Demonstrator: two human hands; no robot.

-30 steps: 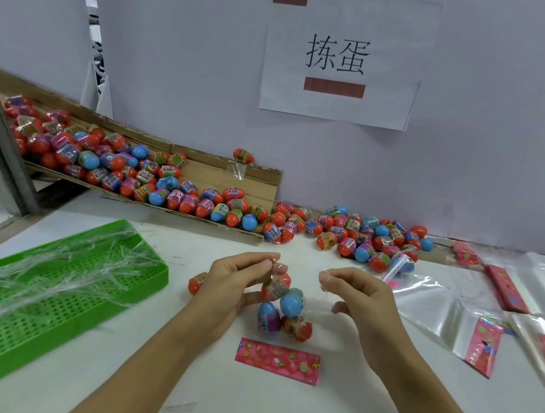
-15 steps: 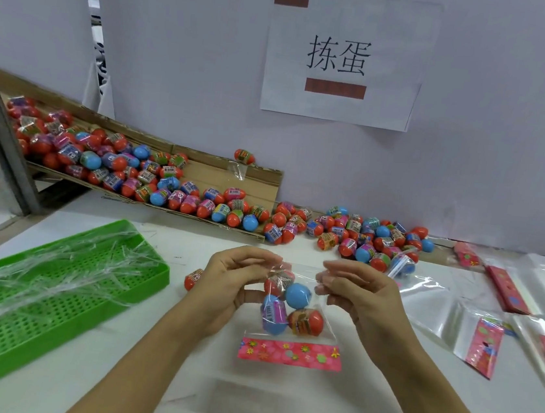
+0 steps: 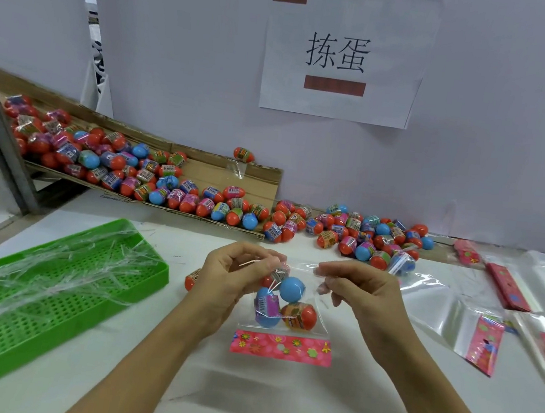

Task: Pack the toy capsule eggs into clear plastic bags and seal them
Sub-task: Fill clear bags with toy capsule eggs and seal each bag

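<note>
Both hands, left hand (image 3: 232,280) and right hand (image 3: 356,294), pinch the bag (image 3: 286,310) top above the counter's (image 3: 275,410) middle. Eggs (image 3: 292,289) sit inside. If one grip slips, they could spill out.

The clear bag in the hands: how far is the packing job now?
Done: eggs already sit inside the clear bag. In hand: left hand and right hand pinch its top edge. Left: many loose eggs and empty bags wait.

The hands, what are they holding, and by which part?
Both hands, left hand and right hand, pinch the clear plastic bag of capsule eggs by its top edge.
</note>
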